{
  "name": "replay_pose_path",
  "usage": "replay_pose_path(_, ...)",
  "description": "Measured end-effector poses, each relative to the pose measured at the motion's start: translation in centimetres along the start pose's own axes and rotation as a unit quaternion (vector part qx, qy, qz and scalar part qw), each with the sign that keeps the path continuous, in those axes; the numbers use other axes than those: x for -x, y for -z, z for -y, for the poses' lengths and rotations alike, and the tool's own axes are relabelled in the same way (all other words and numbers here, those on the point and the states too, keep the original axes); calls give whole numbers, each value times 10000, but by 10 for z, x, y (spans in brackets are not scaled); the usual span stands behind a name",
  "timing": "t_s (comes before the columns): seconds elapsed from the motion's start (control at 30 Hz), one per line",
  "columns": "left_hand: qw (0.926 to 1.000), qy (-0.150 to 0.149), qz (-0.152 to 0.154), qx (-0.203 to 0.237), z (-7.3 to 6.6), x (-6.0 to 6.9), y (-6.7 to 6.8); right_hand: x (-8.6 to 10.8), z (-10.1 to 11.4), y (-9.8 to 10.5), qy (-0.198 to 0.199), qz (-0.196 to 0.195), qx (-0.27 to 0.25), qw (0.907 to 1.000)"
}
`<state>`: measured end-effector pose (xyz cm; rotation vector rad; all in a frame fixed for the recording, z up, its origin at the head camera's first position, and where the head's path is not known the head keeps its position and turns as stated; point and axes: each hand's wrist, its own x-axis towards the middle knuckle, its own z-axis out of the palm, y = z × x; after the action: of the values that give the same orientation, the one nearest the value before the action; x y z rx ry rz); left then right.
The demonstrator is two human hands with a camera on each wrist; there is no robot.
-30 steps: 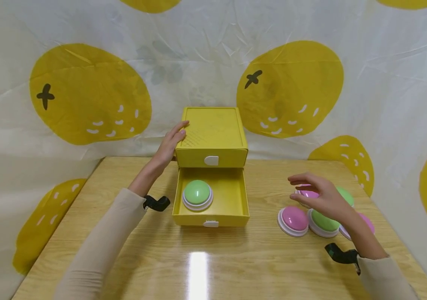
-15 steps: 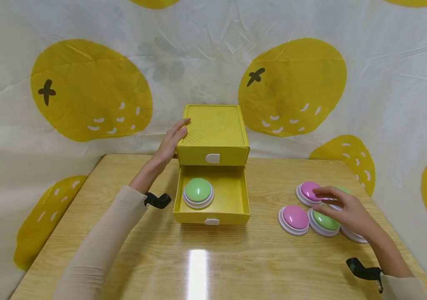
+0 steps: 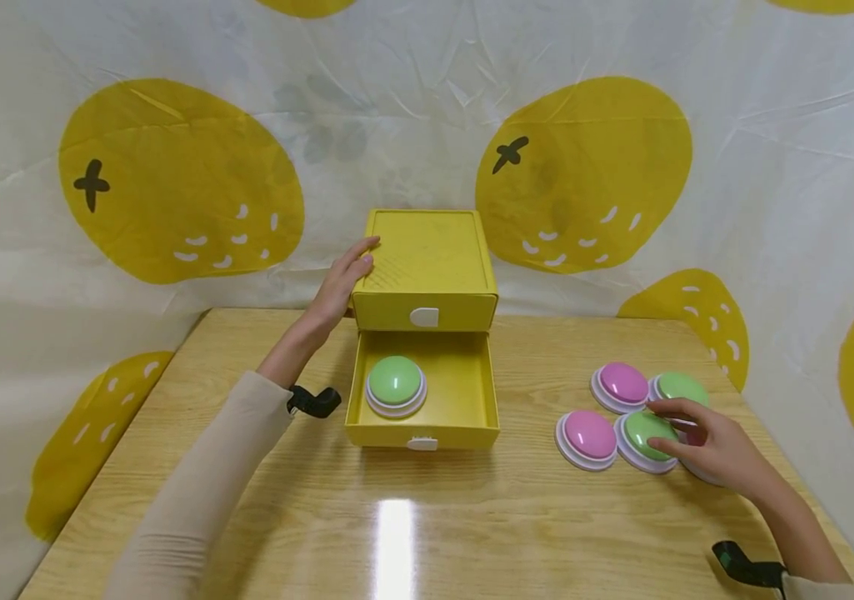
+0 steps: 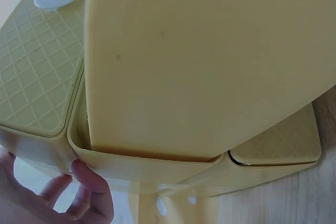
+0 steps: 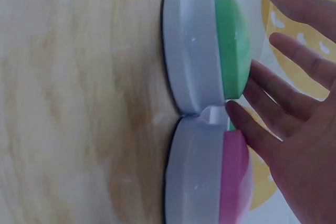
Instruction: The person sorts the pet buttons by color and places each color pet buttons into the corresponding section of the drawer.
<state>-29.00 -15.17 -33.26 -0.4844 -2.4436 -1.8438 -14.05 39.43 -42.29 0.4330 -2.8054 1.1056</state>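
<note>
A yellow two-drawer box [image 3: 430, 250] stands near the back of the table, its lower drawer [image 3: 464, 392] pulled out. Inside that drawer, on the left, sits a green dome button [image 3: 395, 382] with a white base. My left hand [image 3: 337, 287] rests against the box's upper left edge; the left wrist view shows its fingertips [image 4: 89, 174] at the box side. Over at the right, my right hand [image 3: 719, 450] is at a green dome button [image 3: 642, 433] on the table, fingers loosely spread. In the right wrist view its fingertips are beside the green dome [image 5: 235, 45], contact uncertain.
Around the right hand lie two pink dome buttons, one behind [image 3: 624, 383] and one to the left [image 3: 590, 435]. Another green button [image 3: 681, 390] sits behind. A further button, mostly hidden, is under the hand. A patterned cloth [image 3: 412, 100] hangs behind the table [image 3: 501, 533].
My right hand has moved right and down from above the rear pink button to the front green button. The left hand stays on the box; the drawer has not moved.
</note>
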Motion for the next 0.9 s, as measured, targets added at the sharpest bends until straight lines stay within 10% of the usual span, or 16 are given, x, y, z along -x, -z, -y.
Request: replay_pose_path(0.9,10000,-40,23,3,0,0,0,-3,-7,-8,564,373,913,9935)
